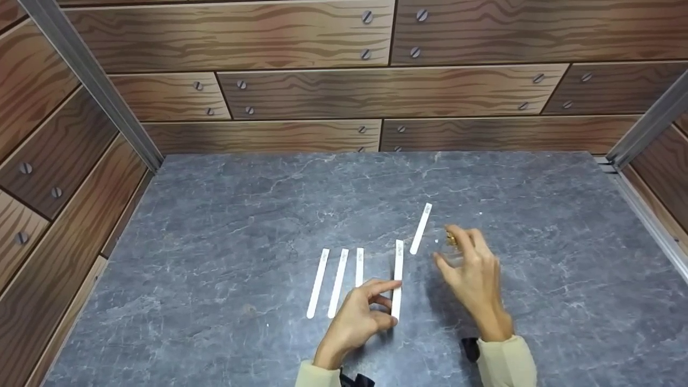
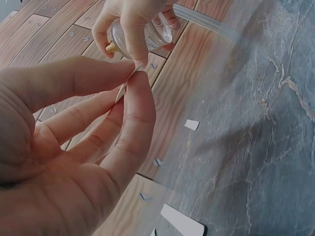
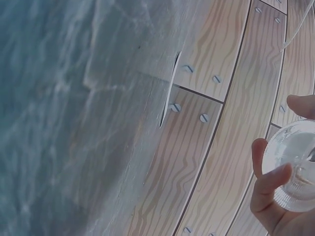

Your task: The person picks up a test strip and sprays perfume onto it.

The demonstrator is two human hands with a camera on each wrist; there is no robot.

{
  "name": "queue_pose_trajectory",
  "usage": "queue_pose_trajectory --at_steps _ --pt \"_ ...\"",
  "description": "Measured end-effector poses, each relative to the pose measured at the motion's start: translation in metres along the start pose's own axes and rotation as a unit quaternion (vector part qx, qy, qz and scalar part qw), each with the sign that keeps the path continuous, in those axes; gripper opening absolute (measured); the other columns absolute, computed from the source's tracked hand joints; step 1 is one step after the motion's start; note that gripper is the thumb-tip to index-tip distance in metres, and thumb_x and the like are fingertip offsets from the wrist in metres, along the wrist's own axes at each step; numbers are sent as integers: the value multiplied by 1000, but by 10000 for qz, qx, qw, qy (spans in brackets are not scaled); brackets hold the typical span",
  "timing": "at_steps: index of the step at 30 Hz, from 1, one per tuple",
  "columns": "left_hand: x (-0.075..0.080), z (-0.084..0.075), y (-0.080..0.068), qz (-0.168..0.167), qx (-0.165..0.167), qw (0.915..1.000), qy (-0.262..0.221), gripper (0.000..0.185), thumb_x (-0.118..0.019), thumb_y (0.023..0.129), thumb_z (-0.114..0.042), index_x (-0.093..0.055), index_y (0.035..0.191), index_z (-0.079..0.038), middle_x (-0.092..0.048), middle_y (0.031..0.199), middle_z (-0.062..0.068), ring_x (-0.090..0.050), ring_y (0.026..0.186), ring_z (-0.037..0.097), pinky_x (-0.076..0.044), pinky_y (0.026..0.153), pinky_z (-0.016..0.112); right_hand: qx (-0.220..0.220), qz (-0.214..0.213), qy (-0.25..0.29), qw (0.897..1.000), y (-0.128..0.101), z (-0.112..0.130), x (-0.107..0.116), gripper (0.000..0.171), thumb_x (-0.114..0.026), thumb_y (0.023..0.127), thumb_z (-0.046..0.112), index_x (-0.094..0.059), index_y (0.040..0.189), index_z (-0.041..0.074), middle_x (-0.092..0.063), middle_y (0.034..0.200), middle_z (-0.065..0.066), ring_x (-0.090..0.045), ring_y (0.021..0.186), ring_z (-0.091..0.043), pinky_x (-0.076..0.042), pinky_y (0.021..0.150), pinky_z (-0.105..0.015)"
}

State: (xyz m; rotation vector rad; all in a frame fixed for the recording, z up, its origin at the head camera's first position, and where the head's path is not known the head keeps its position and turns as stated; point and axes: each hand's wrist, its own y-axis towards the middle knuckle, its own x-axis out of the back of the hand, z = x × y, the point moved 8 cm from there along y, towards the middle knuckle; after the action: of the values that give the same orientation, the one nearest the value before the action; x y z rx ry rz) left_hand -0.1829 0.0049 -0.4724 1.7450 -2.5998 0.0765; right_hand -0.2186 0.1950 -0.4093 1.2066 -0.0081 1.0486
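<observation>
My left hand pinches a white paper test strip with rounded end and small print at its far end. In the left wrist view that strip appears nearly edge-on between thumb and fingers. To the right, my right hand holds a clear ribbed glass bottle with a gold top, raised over the table; it looks like a perfume bottle. Its gold part shows between the fingers in the head view. The glass is mostly hidden there by the hand.
Left of the left hand lie three more strips in a row: one, another and a third, partly covered. A further strip lies beyond the held one. Small white specks dot the grey marbled table. Wood-patterned walls enclose it.
</observation>
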Motion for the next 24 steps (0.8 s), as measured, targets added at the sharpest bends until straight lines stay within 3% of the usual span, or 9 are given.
queue_pose_trajectory --at_steps 6,16,24 --pt "-2 -2 -1 22 -35 9998 -171 63 -64 75 18 -61 136 3 -60 131 10 -61 99 17 -52 64 21 9 70 72 9999 -1 4 -2 57 -88 62 -6 -65 114 -1 -62 88 -15 -61 63 -31 -52 50 -48" --pt "-8 0 2 5 -60 9988 -480 65 -61 71 22 -62 134 5 -60 131 14 -62 94 14 -47 58 19 38 376 94 9992 -3 7 -10 57 -88 63 -7 -66 115 1 -62 87 -13 -61 61 -28 -52 49 -45" --pt "-9 0 4 22 -121 9986 -518 64 -61 72 23 -60 134 8 -59 132 15 -60 94 13 -51 64 18 144 514 125 9985 -4 10 -17 56 -87 61 -7 -66 113 2 -62 87 -13 -61 59 -26 -52 46 -41"
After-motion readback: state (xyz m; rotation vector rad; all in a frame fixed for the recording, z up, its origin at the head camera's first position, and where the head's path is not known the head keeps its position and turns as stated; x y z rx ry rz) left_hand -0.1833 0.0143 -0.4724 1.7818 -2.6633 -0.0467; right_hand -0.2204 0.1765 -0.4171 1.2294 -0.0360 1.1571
